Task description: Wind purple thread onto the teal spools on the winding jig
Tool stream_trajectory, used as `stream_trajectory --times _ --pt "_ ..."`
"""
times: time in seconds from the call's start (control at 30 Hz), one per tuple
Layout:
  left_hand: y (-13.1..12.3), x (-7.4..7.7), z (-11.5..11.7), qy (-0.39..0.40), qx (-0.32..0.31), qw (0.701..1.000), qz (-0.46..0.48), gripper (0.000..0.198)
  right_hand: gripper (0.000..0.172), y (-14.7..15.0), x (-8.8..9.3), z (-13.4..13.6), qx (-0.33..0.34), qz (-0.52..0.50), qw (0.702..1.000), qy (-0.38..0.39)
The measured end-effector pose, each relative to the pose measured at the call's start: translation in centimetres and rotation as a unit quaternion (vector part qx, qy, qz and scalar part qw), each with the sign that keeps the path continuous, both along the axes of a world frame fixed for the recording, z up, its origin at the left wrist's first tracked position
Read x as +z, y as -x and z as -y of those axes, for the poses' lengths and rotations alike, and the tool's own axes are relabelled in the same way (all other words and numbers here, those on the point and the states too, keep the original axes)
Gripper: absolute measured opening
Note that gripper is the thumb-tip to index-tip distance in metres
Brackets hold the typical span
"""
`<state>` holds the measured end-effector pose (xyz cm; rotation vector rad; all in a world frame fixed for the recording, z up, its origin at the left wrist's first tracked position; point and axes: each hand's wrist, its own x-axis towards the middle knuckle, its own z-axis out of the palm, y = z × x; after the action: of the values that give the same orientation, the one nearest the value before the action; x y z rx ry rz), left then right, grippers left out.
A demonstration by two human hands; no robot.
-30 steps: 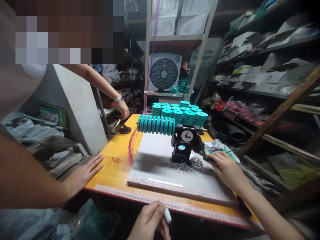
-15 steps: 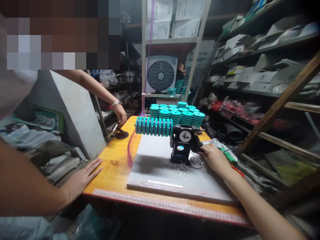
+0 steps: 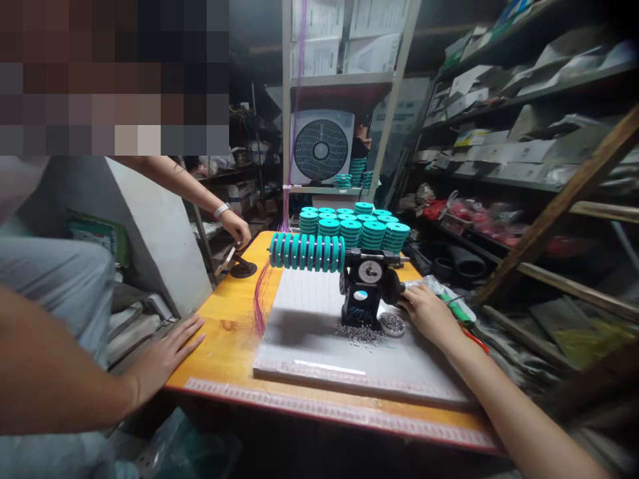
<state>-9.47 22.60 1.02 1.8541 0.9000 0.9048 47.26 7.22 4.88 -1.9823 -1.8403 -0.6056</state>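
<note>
My left hand (image 3: 172, 349) lies flat on the orange tabletop's left edge, fingers stretched out and holding nothing. At the other side, my right hand (image 3: 424, 309) has its fingers bent at the black side knob (image 3: 395, 285) of a small hand-cranked winding machine (image 3: 362, 293); the exact grip is partly hidden. On the machine's shaft sits a row of several teal spools (image 3: 307, 253) with dark purple thread between their discs. Purple-red thread ends (image 3: 259, 299) hang down at the left. Small silver beads (image 3: 362, 334) lie at the machine's base, beside a round dish (image 3: 392, 324) of beads.
Stacks of teal spools (image 3: 349, 229) stand behind the machine. A white board (image 3: 309, 346) lies under it. At the left, another person's hand (image 3: 236, 226) is above a black round base (image 3: 243, 269). A box fan (image 3: 322, 150) and loaded shelves (image 3: 504, 159) surround the table.
The other person's body and arm have shifted slightly, their hand moving a little left and down. My hands stay in place. The spools on the shaft look slightly turned.
</note>
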Motion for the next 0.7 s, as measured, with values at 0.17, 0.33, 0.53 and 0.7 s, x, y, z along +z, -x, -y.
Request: stream_trajectory --times 0.17,0.33,0.53,0.7 --pt "-1.1 1.5 1.3 0.027 0.061 0.998 0.008 0.042 0.026 0.2 0.1 1.0 0.017 0.001 1.0 -0.008" --pt "-0.9 0.9 0.7 -0.018 0.052 0.997 -0.055 0.042 0.026 0.4 0.2 2.5 0.04 0.008 0.999 -0.002" --pt "0.0 0.5 -0.4 -0.016 0.012 1.0 -0.01 0.038 0.02 0.7 0.3 4.3 0.045 0.024 0.999 -0.013" --pt "-3.9 2.5 3.2 0.141 -0.019 0.983 0.117 0.029 0.022 1.4 0.1 5.6 0.032 0.033 0.997 -0.062"
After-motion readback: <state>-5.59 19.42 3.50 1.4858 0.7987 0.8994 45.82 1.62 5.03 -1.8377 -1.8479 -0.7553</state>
